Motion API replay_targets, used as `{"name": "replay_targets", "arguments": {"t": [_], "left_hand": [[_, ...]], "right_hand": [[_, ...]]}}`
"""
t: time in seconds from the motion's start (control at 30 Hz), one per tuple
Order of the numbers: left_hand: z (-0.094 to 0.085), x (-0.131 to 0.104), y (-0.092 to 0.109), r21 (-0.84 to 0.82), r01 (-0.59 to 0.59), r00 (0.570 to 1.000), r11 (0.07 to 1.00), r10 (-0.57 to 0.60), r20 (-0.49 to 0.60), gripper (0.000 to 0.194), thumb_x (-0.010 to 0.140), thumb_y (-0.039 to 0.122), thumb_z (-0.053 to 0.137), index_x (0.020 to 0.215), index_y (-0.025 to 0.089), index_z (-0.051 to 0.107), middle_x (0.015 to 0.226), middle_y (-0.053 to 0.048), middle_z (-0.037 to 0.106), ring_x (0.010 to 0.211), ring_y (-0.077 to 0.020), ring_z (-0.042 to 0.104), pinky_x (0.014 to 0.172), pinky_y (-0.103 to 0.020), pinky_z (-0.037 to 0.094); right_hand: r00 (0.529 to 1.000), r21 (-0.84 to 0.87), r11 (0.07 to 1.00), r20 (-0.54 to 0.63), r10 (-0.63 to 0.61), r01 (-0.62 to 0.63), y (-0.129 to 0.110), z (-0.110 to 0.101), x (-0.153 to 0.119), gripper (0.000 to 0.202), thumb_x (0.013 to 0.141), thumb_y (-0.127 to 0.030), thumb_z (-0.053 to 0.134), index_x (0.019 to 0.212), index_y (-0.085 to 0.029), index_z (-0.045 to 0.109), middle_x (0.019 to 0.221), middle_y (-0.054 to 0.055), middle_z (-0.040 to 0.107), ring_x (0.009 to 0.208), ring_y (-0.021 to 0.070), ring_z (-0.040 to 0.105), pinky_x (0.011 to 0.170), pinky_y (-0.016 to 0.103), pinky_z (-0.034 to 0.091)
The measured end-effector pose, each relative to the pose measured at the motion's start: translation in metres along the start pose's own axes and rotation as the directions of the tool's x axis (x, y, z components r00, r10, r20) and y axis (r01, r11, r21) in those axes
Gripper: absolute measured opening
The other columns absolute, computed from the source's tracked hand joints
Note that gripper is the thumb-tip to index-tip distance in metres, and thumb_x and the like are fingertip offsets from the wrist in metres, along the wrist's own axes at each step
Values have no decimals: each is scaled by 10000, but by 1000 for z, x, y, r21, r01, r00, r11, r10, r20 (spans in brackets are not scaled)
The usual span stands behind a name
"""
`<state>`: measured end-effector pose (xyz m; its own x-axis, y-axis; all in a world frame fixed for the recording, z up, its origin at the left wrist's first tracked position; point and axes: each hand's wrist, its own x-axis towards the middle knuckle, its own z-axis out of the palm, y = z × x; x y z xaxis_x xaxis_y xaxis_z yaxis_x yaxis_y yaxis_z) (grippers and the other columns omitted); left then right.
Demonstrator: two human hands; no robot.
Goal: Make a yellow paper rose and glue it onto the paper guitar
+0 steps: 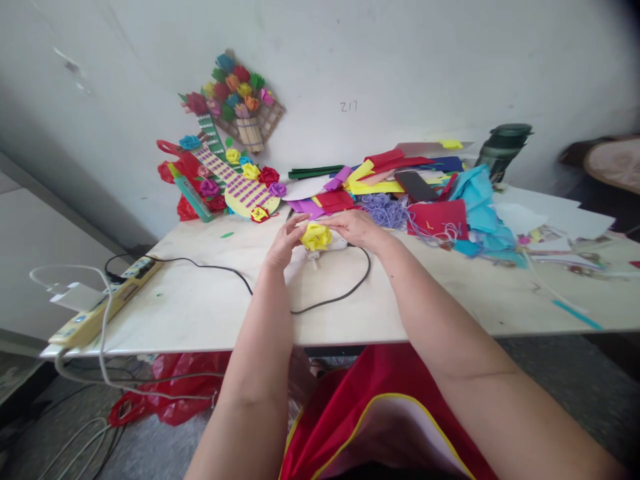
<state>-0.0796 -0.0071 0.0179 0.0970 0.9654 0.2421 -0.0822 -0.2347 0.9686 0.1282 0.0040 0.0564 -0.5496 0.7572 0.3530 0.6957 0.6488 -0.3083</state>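
A yellow paper flower [317, 237] is between my two hands, just above the tabletop. My left hand [286, 243] holds its left side, with the fingers curved in against the petals. From the other side, my right hand [354, 227] reaches across with its fingertips on the flower's upper right edge. Partly hidden beneath the flower and my right hand lies a white device [338, 244] that looks like a hot glue gun. A black cable [327, 307] loops from it over the table.
Left on the table [200, 320] lies a power strip [113, 300] with a white charger [77, 297]. Paper-flower decorations [245, 180] and a glue bottle [191, 193] stand behind. Coloured paper [385, 167], purple yarn [383, 210], a phone [416, 187] and a dark bottle [503, 150] are back right.
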Motion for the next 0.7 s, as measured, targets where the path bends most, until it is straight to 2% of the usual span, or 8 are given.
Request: {"name": "replay_targets", "arguments": {"t": [0.1,0.2,0.4,0.6,0.7], "left_hand": [[5,-2,3,22,-22,1000,1000,22,22,682,519,347,823,1134,169,590,849,-51,673,726,-173,635,637,-264,494],[10,-1,3,56,-58,998,997,58,6,656,481,237,821,1092,166,591,853,-32,654,732,-161,629,663,-264,497],[15,-1,2,77,-74,997,994,76,-26,593,481,202,785,1045,174,603,842,-12,631,715,-154,613,655,-263,483],[17,2,-1,108,-83,986,991,97,-136,521,488,172,737,995,165,618,818,-9,611,665,-134,587,614,-248,459],[18,2,-2,98,-90,983,991,104,-151,506,482,171,730,977,159,625,822,-12,608,677,-138,588,608,-245,456]], "right_hand": [[1000,15,1000,-24,5,-4,-1,-1,-1,368,904,-280,525,1252,-353,620,1161,6,701,1080,204,651,916,305,484],[999,22,1000,-36,5,-4,-1,-1,-1,368,906,-261,514,1244,-351,625,1171,2,696,1095,195,644,925,295,478],[998,22,1000,-64,-4,6,0,2,0,386,903,-235,498,1248,-360,618,1182,-5,691,1088,190,646,924,300,479],[998,-8,1000,-63,-6,5,-3,2,0,418,886,-220,510,1270,-359,600,1152,-12,707,1068,190,652,908,290,482],[998,-29,1000,-64,-12,10,-3,2,0,431,883,-212,507,1277,-366,593,1153,-15,706,1071,191,649,909,287,479]]}}
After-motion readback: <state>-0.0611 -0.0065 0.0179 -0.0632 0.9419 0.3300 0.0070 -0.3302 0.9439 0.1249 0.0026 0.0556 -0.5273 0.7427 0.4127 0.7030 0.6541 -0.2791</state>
